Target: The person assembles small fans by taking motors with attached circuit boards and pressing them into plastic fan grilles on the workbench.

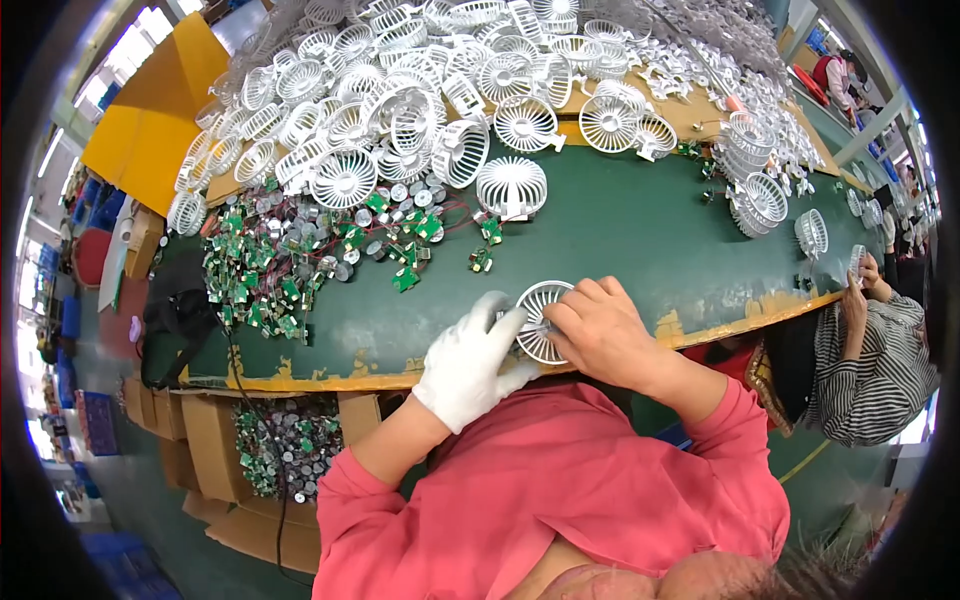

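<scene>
At the near edge of the green table I have a round white slatted fan housing point(538, 348), its hollow side facing up. My left hand point(468, 362), in a white glove, is curled against the housing's left rim, with the thumb below. My bare right hand point(605, 332) grips its right side, the fingertips bent into the middle. What lies under those fingertips is hidden. Just beyond my hands, a small green circuit board point(491, 231) and another white fan housing point(512, 188) rest on the table.
Green circuit boards with wires and small motors point(265, 262) lie heaped at the left. Fan housings point(400, 110) pile up across the back. Below the table's left edge stands a cardboard box point(215, 450) of similar parts. A co-worker in a striped top point(870, 370) sits at the right.
</scene>
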The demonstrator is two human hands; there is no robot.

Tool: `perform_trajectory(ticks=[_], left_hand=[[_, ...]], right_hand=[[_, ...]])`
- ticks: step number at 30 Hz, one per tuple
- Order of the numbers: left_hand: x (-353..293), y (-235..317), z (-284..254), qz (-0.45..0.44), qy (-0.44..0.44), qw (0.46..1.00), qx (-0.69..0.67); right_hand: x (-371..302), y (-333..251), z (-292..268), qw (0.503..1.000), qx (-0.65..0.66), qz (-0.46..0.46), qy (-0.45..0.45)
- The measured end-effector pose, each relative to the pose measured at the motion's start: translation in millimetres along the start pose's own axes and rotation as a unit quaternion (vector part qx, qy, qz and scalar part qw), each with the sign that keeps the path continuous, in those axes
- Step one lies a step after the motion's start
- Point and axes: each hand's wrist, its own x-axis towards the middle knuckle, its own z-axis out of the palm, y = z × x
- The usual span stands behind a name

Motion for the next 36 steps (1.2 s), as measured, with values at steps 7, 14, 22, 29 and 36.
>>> perform_trajectory(ticks=[7,14,22,29,36], left_hand=[[-0.3,-16.3,10.2,0.063,-0.043,0.995,0.068],[1.0,-20.5,11.6,0.095,-0.024,0.991,0.089],[2.6,-27.6,11.0,0.086,-0.025,0.994,0.056],[-4.1,-44.5,-26.7,0.025,0.171,0.980,-0.095],[-1.5,-64.4,-13.6,-0.065,0.181,0.970,-0.147]], right_hand=[[2.5,4.9,0.3,0.993,-0.055,-0.057,-0.091],[6.0,12.6,4.0,0.987,-0.031,-0.078,-0.135],[15.4,16.9,5.3,0.980,-0.047,-0.087,-0.173],[38.1,57.8,-8.7,0.992,0.053,-0.052,-0.098],[86.9,126.0,41.5,0.987,-0.145,-0.055,0.048]])
